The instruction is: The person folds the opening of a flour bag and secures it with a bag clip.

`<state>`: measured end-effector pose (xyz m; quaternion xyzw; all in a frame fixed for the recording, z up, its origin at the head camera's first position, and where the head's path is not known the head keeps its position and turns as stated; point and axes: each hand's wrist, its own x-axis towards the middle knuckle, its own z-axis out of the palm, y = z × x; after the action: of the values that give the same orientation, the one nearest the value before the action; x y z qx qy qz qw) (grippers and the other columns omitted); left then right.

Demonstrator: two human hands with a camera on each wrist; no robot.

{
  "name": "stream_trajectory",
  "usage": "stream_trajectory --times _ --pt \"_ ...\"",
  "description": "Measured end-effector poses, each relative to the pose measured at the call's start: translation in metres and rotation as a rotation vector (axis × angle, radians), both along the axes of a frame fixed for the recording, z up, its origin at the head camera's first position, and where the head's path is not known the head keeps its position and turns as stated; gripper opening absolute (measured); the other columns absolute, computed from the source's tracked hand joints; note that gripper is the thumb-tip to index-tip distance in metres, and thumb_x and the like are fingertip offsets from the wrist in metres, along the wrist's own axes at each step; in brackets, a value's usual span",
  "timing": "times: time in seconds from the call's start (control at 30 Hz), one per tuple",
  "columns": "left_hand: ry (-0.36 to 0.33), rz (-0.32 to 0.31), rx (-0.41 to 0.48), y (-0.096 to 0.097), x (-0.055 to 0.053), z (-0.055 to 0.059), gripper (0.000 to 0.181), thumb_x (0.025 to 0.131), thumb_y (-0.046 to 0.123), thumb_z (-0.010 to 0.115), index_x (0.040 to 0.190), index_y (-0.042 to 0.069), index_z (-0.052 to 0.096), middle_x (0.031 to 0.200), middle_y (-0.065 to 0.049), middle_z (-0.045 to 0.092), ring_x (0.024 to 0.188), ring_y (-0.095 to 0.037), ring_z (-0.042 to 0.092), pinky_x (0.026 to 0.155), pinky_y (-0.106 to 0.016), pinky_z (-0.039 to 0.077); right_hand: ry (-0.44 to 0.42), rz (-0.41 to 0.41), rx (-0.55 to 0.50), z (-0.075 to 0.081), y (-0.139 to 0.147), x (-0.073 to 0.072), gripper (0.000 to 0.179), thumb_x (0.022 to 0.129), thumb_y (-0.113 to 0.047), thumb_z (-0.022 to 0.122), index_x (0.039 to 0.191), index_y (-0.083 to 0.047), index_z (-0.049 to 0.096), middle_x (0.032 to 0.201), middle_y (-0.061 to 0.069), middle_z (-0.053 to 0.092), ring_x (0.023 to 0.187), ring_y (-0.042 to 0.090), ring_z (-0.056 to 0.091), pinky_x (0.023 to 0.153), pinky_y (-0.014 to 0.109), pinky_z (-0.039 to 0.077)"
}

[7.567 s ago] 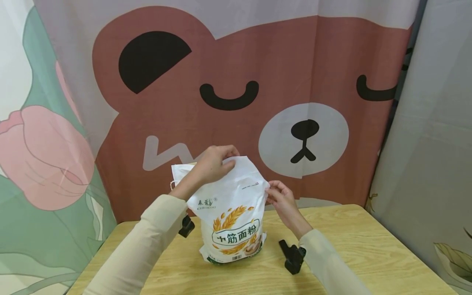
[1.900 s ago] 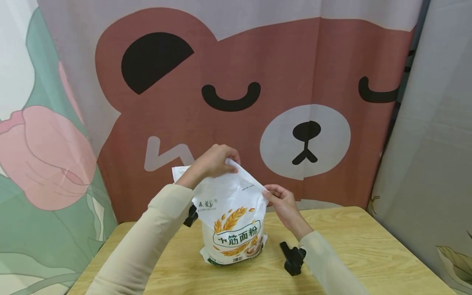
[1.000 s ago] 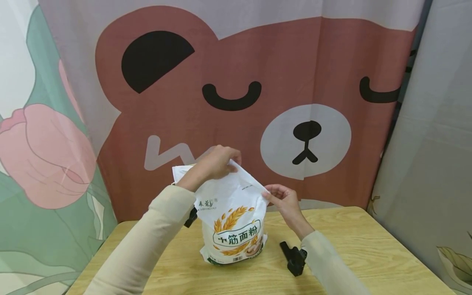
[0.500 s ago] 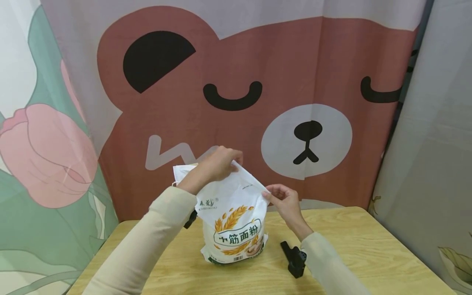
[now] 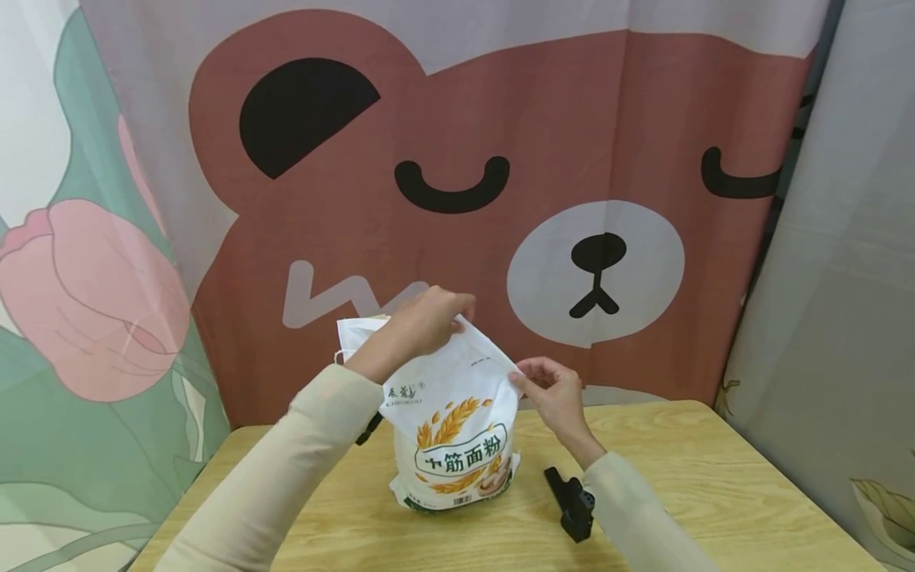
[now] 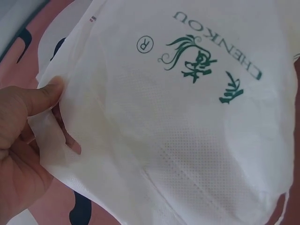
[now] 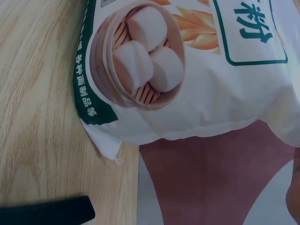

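Note:
A white flour bag (image 5: 450,373) with wheat ears and green lettering stands upright on the wooden table. My left hand (image 5: 425,322) reaches across its front and pinches the top edge. In the left wrist view the left thumb (image 6: 47,96) lies on the near face of the bag's cloth (image 6: 154,126), and the other fingers go behind the edge. At the top right corner, my right hand (image 5: 554,393) pinches the bag between thumb and fingers. The right wrist view mostly shows the bag's lower side (image 7: 206,103), with a sliver of the right hand (image 7: 294,192) at its right border.
A loose white string (image 5: 339,353) hangs at the bag's upper left. Black devices sit at both wrists, one by the right sleeve (image 5: 572,504), one partly hidden behind the left (image 5: 368,429). A bear-print curtain (image 5: 557,119) hangs behind the table (image 5: 686,477).
The top edge between the hands stood up in a peak earlier and now slants down to the right hand. My left hand has shifted slightly right and down; the right keeps its pinch.

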<state>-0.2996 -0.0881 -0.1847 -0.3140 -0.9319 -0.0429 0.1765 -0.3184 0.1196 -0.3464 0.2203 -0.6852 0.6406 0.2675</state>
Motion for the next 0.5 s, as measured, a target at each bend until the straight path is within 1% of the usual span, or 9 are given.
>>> stream_trajectory --times 0.07,0.13,0.3,0.43,0.5 --pt "0.005 -0.001 -0.002 0.001 0.001 -0.001 0.012 0.091 0.007 0.067 0.100 0.015 0.066 0.092 -0.001 0.065 0.073 -0.014 0.057 0.060 -0.023 0.046 0.012 -0.016 0.020 0.005 -0.001 0.007 0.013 0.083 0.001 0.074 0.092 0.007 0.068 0.082 0.021 0.065 0.071 0.037 0.064 0.058 0.031 0.055" --pt "0.020 -0.004 -0.008 0.001 0.002 -0.001 0.012 0.091 0.007 0.067 0.100 0.014 0.066 0.093 -0.001 0.066 0.074 -0.014 0.058 0.061 -0.024 0.047 0.018 -0.043 0.040 0.006 -0.001 0.010 0.012 0.083 0.000 0.075 0.091 0.006 0.068 0.081 0.020 0.066 0.071 0.038 0.064 0.057 0.030 0.055" --pt "0.081 -0.027 -0.019 0.001 0.003 -0.004 0.012 0.091 0.005 0.067 0.099 0.014 0.066 0.091 -0.001 0.066 0.075 -0.015 0.059 0.060 -0.027 0.047 0.056 -0.122 0.083 0.008 -0.004 0.014 0.011 0.081 0.000 0.076 0.089 0.005 0.069 0.079 0.016 0.066 0.070 0.033 0.063 0.056 0.027 0.054" --pt "0.127 -0.050 -0.016 -0.001 0.003 -0.007 0.012 0.090 0.003 0.067 0.097 0.012 0.066 0.089 -0.001 0.066 0.077 -0.017 0.061 0.060 -0.029 0.048 0.104 -0.159 0.100 0.009 -0.006 0.017 0.011 0.080 0.002 0.076 0.088 0.005 0.069 0.079 0.016 0.066 0.071 0.032 0.063 0.056 0.025 0.052" --pt "0.145 -0.060 -0.016 0.000 0.003 -0.009 0.012 0.089 0.003 0.068 0.097 0.012 0.066 0.089 -0.002 0.067 0.077 -0.018 0.062 0.060 -0.030 0.049 0.123 -0.165 0.103 0.009 -0.006 0.019 0.011 0.080 0.003 0.076 0.088 0.006 0.069 0.079 0.017 0.066 0.071 0.033 0.064 0.056 0.022 0.051"
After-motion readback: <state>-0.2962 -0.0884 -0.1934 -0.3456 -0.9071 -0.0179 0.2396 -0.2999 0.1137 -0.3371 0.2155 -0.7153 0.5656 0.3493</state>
